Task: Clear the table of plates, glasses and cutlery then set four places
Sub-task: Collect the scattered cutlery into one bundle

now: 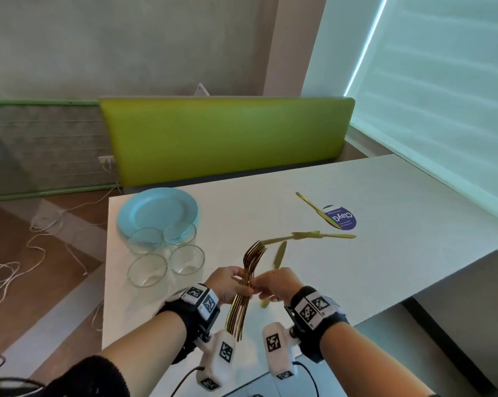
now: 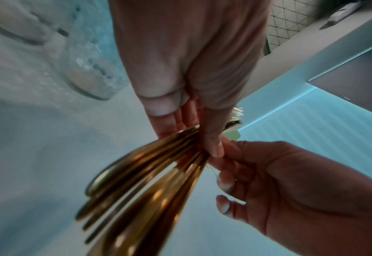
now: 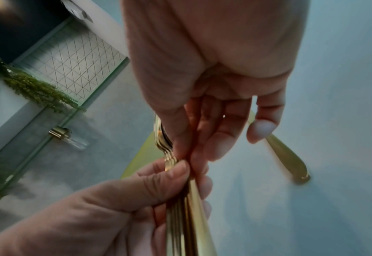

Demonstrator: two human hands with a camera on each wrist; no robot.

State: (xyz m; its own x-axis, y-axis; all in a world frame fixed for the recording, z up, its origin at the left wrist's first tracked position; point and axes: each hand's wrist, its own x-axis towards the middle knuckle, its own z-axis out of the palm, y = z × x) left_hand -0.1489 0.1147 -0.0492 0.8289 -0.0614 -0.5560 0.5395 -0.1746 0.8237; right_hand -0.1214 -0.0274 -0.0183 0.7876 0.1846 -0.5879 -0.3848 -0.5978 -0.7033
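Note:
My left hand (image 1: 237, 283) grips a bundle of several gold forks (image 1: 252, 259) around the middle, tines up and handles hanging toward me. My right hand (image 1: 266, 285) holds a gold knife (image 1: 279, 255) that sticks out above and below its fingers. Its thumb and fingertips meet the fork bundle (image 3: 180, 216) beside my left thumb. In the right wrist view the knife's handle (image 3: 288, 155) passes behind the little finger. A stack of light blue plates (image 1: 156, 210) and several clear glasses (image 1: 147, 270) stand at the table's far left.
Three more gold knives (image 1: 316, 209) (image 1: 325, 234) (image 1: 276, 239) lie loose on the white table (image 1: 385, 196), one across a round purple sticker (image 1: 343, 217). A green bench back (image 1: 227, 133) runs behind the table. White cables (image 1: 41, 224) trail on the floor to the left.

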